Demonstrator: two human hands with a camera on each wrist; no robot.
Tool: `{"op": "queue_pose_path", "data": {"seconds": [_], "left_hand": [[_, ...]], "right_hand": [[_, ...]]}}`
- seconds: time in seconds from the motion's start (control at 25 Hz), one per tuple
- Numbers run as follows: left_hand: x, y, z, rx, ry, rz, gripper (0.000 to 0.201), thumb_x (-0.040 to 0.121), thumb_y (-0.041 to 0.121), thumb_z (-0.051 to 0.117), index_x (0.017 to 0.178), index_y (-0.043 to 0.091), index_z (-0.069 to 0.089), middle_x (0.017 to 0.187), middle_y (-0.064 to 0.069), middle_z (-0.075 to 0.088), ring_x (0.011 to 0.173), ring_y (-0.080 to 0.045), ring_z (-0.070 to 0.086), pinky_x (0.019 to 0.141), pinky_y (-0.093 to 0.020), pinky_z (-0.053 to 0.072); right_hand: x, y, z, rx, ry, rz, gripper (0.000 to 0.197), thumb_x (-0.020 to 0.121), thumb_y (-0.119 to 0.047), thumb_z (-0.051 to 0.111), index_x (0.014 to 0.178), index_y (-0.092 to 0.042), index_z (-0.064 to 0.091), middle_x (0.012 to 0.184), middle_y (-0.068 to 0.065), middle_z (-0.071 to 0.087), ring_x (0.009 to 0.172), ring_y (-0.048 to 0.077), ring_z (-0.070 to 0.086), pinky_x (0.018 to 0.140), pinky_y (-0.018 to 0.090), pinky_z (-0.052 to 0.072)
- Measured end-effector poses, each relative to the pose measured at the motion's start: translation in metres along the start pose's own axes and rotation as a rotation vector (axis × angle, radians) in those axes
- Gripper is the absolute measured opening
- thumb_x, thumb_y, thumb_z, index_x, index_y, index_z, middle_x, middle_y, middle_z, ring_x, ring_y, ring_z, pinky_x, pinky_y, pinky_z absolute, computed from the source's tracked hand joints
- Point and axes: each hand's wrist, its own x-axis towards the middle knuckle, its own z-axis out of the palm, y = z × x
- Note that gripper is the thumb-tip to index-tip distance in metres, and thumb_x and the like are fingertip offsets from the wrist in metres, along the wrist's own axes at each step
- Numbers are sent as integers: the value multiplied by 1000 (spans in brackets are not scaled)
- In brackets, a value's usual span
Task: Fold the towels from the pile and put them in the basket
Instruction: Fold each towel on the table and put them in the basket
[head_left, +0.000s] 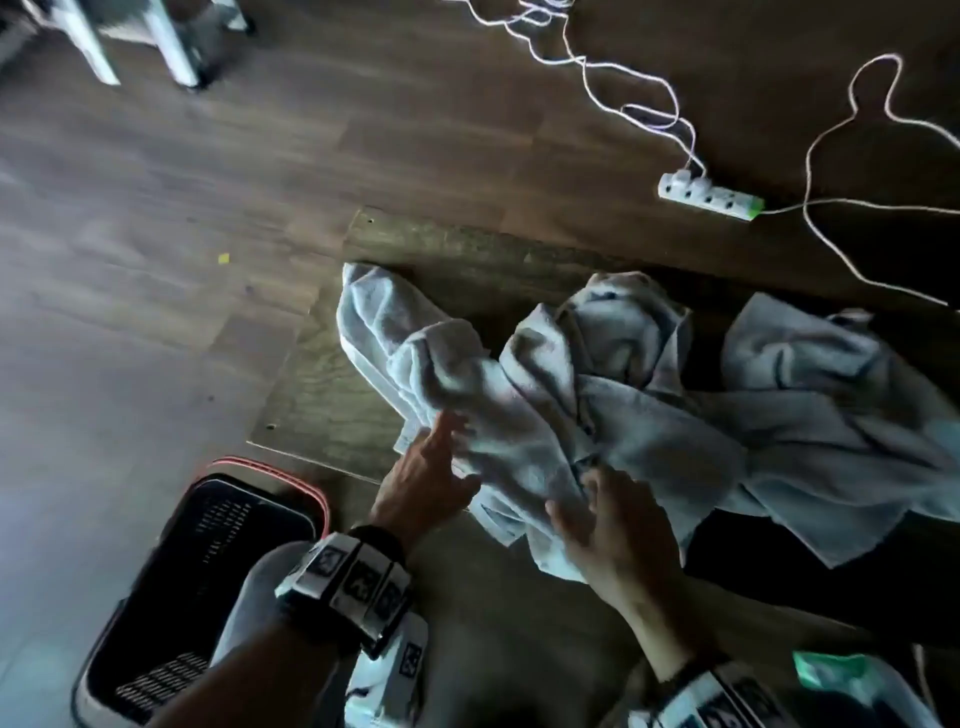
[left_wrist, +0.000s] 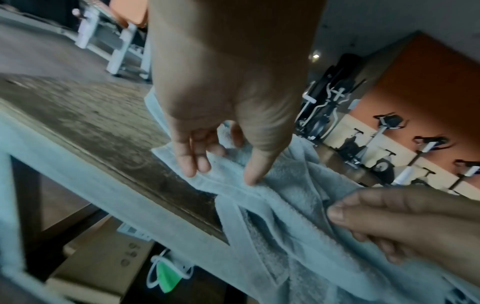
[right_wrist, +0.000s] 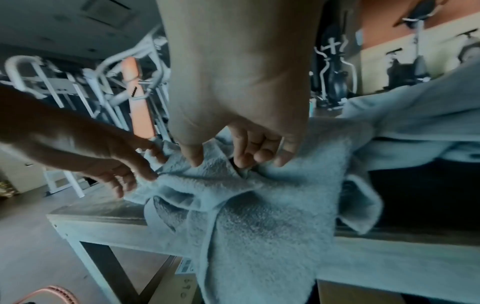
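**Two hands on one towel, and a pile I can't count properly**

Count first: two hands, one basket, one table, one power strip. The towels are trickier. I make out one grey towel (head_left: 467, 395) stretched from the table's far left corner to its near edge, and a pile (head_left: 779, 395) heaped along the right side of the table (head_left: 322, 384). The folds run together, so I can't tell how many towels are in it (two at least, maybe).

My left hand (head_left: 426, 483) sits at the near edge of the table with fingers (left_wrist: 188, 162) fairly straight, tips pressing on the towel's hem; thumb down on it too. Not really clamped, more resting on the cloth. My right hand (head_left: 608, 530) has its fingers (right_wrist: 244, 156) curled in, bunching a fold of the same towel between them and the thumb. Part of that towel hangs over the near edge.

The basket (head_left: 208, 566) is on the floor by the table's near left corner, dark with a reddish rim, and my left forearm covers part of it, so I can't see much of the inside. The power strip (head_left: 709, 196) lies on the floor past the far edge with white cables (head_left: 623, 98) trailing out of view. Everything is dim and a bit smeared.
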Motion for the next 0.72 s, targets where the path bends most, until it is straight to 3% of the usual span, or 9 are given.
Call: {"op": "queue_pose_path", "data": {"seconds": [0.04,0.12,0.24,0.32,0.4,0.52,0.6,0.68,0.72], "left_hand": [[2,-1,5,-5,47,54,58,74,28,74,124,24,44,107,1,53,91,-19,52,78,-30,48],[6,-5,17,35,87,118,57,74,31,76,124,27,51,108,0,48,100,-20,51,88,-30,48],[12,-9,26,-32,200,240,33,76,30,76,107,26,69,100,0,51,102,-24,55,91,-38,50],[2,-9,27,-49,311,311,30,77,34,71,106,29,66,97,-5,54,96,-27,56,86,-40,52],[-12,-3,28,-55,436,369,38,76,33,69,112,22,60,98,-8,55,95,-27,56,85,-40,51],[-46,16,25,-115,380,492,53,69,32,73,115,15,52,108,-3,52,100,-20,53,85,-34,48],[-65,28,22,-84,278,448,65,64,45,74,118,19,51,113,-2,53,102,-16,52,86,-28,46],[-76,38,13,-136,275,433,58,67,46,76,115,20,57,106,-1,61,93,-13,58,78,-26,49],[-81,44,9,-174,310,442,44,72,36,75,109,16,62,97,0,66,85,-13,61,72,-26,49]], "right_hand": [[4,-3,4,-53,28,-30,42,80,-61,57,103,-26,57,96,-6,62,97,21,59,81,38,50],[8,-4,14,-134,81,-119,29,81,-55,56,89,-27,55,96,-3,61,99,24,59,85,41,48],[7,-2,15,27,139,-229,26,87,-43,59,72,-30,41,73,-12,48,73,16,56,64,33,46],[-5,-6,4,185,148,-210,23,92,-41,56,77,-26,46,64,-12,48,60,10,52,52,27,39],[-11,-15,-7,360,189,-224,21,93,-39,55,82,-21,50,61,-9,51,55,5,49,50,25,38],[-24,-37,-33,643,255,-270,18,94,-27,61,87,-13,56,68,-8,52,59,0,46,57,20,38],[-33,-51,-43,688,246,-285,15,92,-26,65,94,-12,58,78,-3,56,70,5,52,65,23,42],[-37,-63,-52,787,239,-291,25,84,-36,69,99,-18,60,86,-2,63,82,12,61,77,32,50],[-39,-67,-54,850,239,-277,32,77,-44,70,99,-22,61,89,-3,67,87,15,65,82,39,55]]}}
